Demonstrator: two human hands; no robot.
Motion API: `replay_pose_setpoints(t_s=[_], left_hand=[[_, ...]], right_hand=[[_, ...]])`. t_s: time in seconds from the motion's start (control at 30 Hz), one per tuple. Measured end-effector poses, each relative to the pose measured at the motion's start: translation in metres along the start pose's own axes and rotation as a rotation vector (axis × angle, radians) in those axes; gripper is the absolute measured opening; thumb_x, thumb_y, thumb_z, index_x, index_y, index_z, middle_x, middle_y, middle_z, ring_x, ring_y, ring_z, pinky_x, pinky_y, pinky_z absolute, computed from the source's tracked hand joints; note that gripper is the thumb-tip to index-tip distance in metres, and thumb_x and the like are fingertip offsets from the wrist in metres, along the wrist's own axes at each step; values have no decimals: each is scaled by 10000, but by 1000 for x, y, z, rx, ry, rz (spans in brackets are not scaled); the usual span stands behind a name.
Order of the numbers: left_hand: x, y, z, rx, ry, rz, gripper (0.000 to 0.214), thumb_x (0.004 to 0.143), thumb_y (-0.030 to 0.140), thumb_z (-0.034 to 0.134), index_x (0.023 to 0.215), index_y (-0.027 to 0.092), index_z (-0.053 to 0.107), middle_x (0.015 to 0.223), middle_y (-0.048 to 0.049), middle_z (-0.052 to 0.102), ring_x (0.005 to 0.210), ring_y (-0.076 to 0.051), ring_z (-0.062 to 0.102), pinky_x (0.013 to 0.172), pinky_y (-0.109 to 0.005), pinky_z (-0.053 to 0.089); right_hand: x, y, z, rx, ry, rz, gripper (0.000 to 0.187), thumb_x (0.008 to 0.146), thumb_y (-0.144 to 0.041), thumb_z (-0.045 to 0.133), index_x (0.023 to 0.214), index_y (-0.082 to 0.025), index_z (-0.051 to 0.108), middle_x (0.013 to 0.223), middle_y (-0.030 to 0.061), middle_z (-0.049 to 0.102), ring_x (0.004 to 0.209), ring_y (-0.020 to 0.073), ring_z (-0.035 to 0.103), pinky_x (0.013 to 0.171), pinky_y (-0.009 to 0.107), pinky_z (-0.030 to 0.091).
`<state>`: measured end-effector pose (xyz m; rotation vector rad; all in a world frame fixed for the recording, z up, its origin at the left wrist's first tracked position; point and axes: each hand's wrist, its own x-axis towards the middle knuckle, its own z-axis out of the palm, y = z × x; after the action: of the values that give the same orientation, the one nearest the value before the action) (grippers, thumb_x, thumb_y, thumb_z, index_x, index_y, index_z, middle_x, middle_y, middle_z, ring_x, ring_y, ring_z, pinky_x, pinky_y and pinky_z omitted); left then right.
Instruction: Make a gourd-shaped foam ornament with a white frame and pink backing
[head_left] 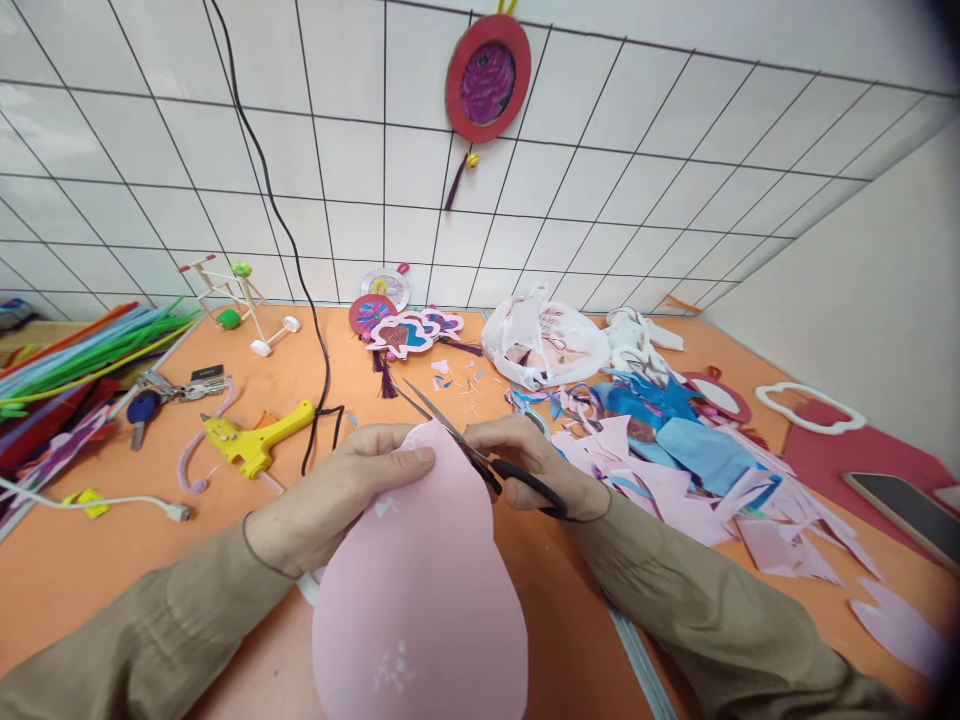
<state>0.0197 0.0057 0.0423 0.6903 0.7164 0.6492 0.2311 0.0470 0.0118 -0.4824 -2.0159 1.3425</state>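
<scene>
My left hand grips a pink sheet near its top, with the thumb on the front face. The sheet has a rounded, wavy outline and a few white marks, and hangs over the table's front. In my right hand is a pair of scissors with black handles. Their blades point up and left and are parted, lying at the sheet's upper right edge. I cannot tell whether they touch the paper. Part of something white shows behind the sheet, below my left wrist.
A yellow glue gun, its black cord and keys lie left. Pink scraps, blue fabric and a white plastic bag are on the right. Tasselled ornaments lie at the back, before a tiled wall. A phone sits far right.
</scene>
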Motion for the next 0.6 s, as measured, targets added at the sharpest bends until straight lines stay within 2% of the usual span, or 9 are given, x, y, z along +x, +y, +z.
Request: replay_pose_setpoints(t_s=[0.23, 0.6], left_hand=[[-2, 2, 4, 5, -8, 15, 239, 728, 328, 787, 662, 108, 723, 554, -37, 639, 452, -88, 574, 423, -148, 420], [-1, 1, 2, -3, -17, 4, 218, 731, 322, 786, 798, 115, 762, 604, -51, 673, 484, -103, 608, 442, -157, 451]], right_hand=[[0, 2, 1, 8, 17, -26, 535, 761, -665, 640, 701, -136, 590, 585, -20, 493, 534, 90, 413, 537, 219, 389], [-1, 3, 0, 21, 6, -23, 507, 776, -642, 642, 678, -147, 594, 591, -18, 507, 524, 89, 438, 530, 210, 398]])
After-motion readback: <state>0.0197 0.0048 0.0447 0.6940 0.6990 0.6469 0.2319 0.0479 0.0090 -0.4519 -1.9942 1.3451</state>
